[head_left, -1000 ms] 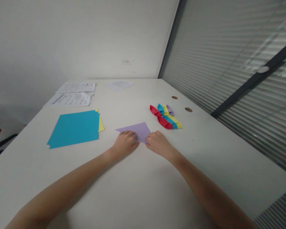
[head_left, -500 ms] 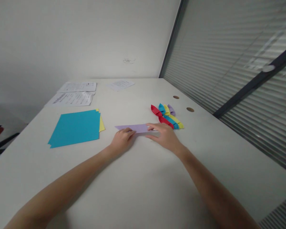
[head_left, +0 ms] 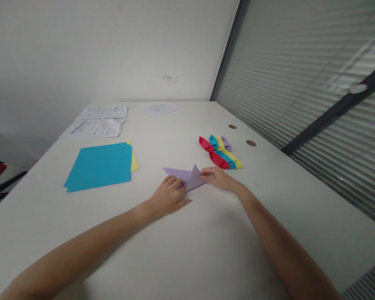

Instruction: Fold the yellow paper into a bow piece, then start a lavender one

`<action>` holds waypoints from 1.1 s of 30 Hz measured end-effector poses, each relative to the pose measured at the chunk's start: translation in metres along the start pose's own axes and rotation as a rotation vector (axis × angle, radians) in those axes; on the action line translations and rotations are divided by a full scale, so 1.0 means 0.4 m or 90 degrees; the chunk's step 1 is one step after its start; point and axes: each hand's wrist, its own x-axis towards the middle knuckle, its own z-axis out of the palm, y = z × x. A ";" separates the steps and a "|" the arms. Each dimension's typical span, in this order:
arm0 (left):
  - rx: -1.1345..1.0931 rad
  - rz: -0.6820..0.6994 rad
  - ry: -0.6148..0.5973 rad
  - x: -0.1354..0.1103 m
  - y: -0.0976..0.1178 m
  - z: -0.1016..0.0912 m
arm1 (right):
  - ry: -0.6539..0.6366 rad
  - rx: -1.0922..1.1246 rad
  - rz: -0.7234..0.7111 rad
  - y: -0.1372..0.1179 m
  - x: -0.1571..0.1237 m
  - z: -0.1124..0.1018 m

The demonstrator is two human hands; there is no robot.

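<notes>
A folded sheet of purple origami paper lies on the white table in front of me, with one pointed flap standing up near its middle. My left hand holds the paper's near left part down with curled fingers, its thumb stretched out along the table. At the right end, my right hand pinches the paper by the edge of the raised flap; its fingertips partly cover that spot. Just beyond the right hand is a group of folded paper pieces in red, blue, yellow and purple.
A stack of blue sheets with yellow paper beneath sits at the left. Printed pages lie at the far left, and another printed sheet is near the wall. Two round holes mark the table's right side, by the window blinds.
The purple paper has turned, and a pointed flap now stands up from it. My left hand has shifted right and nearer, its thumb now stretched out. The right hand has closed on the paper.
</notes>
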 end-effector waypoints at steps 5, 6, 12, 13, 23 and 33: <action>-0.015 0.006 -0.006 -0.030 0.002 0.013 | 0.038 -0.003 -0.026 -0.003 0.039 0.027; -0.028 0.008 -0.011 -0.034 0.000 0.014 | 0.043 -0.015 -0.030 -0.007 0.049 0.031; -0.063 0.018 -0.020 -0.035 -0.003 0.003 | 0.083 -0.199 -0.018 -0.049 0.087 0.066; -0.063 0.013 -0.015 -0.035 -0.002 0.000 | 0.089 -0.241 -0.006 -0.053 0.090 0.075; -0.063 0.034 -0.043 -0.039 -0.005 0.011 | 0.194 -0.418 0.016 -0.021 0.092 0.143; -0.031 0.039 -0.042 -0.039 -0.003 0.014 | 0.198 -0.454 0.101 -0.006 0.076 0.131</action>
